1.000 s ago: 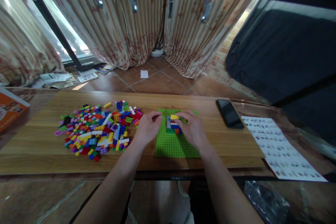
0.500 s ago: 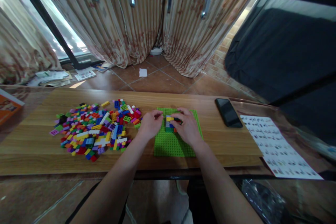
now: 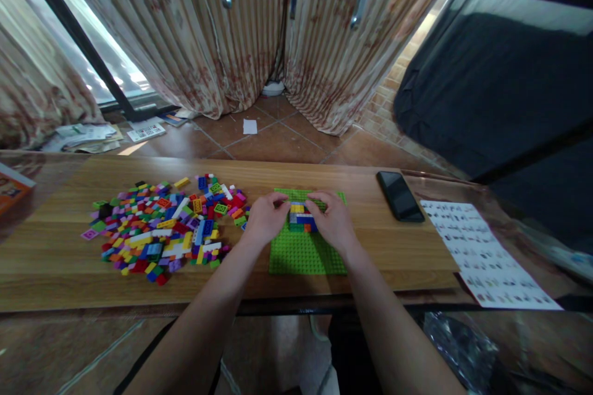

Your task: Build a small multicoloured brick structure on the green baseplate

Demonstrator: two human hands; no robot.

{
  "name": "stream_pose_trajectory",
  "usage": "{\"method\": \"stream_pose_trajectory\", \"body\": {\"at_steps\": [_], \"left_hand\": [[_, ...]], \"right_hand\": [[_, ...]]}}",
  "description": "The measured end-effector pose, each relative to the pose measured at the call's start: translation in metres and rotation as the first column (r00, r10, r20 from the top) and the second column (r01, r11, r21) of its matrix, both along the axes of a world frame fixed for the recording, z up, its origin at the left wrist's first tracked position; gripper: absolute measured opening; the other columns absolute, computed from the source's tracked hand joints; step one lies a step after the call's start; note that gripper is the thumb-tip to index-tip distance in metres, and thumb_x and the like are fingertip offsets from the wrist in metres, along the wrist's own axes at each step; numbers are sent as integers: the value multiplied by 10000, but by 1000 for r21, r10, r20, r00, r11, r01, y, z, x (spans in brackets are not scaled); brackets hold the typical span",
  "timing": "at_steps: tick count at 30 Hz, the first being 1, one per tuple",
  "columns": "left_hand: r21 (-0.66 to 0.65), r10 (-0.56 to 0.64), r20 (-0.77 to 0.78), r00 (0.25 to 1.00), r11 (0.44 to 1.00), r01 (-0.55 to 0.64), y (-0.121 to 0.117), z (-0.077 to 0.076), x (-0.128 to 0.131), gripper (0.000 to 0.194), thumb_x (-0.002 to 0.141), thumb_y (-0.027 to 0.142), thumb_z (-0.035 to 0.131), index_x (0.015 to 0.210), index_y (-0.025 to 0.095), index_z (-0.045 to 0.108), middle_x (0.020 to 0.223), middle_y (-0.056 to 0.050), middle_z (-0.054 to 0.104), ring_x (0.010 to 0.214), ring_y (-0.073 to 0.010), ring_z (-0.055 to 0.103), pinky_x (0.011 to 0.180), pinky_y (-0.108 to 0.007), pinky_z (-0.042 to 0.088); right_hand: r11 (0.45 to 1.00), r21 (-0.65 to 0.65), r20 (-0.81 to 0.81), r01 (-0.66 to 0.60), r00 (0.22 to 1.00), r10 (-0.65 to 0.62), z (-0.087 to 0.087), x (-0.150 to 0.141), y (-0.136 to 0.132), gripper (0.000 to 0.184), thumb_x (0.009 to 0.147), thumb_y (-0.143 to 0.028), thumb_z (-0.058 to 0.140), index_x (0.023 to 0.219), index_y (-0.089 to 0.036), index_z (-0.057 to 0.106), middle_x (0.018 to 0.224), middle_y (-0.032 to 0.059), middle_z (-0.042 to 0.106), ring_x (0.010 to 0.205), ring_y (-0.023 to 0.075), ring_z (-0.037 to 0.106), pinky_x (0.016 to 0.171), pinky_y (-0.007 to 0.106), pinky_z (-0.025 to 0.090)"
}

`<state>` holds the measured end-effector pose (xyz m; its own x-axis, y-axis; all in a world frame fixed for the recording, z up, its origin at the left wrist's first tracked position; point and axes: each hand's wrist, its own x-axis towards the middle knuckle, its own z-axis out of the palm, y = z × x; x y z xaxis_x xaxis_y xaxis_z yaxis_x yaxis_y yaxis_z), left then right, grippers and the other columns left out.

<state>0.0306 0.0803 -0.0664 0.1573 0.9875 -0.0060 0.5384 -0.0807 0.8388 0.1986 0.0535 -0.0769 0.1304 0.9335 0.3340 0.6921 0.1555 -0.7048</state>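
Note:
A small build of toy bricks [image 3: 300, 220] in yellow, white, blue, green, orange and red stands on a green studded baseplate [image 3: 308, 257]. My left hand [image 3: 269, 218] is at the build's far left corner, thumb and forefinger pinched together; whatever lies between them is too small to make out. On the other side, my right hand [image 3: 335, 220] has bent fingers and a thumb closed on the build's far right part. Its fingers hide that end of the bricks.
A wide heap of loose coloured bricks [image 3: 162, 228] covers the wooden board [image 3: 370, 259] left of the baseplate. To the right lie a black phone [image 3: 400, 196] and a printed white sheet [image 3: 484, 253]. An orange box [image 3: 13, 190] sits at the far left edge.
My right hand has shifted toward the far side of the build, uncovering more of its front rows. My left fingers have come closer to the bricks. The camera view has moved slightly.

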Motion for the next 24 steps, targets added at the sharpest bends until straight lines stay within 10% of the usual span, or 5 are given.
{"method": "stream_pose_trajectory", "body": {"at_steps": [24], "left_hand": [[-14, 75, -85, 994, 997, -76, -4, 8, 10, 153, 805, 258, 630, 840, 218, 773, 868, -47, 770, 816, -204, 687, 752, -305, 501]], "right_hand": [[993, -118, -34, -27, 999, 23, -7, -1, 10, 67, 766, -241, 707, 810, -254, 756, 898, 36, 727, 899, 216, 652, 888, 417, 488]]}}
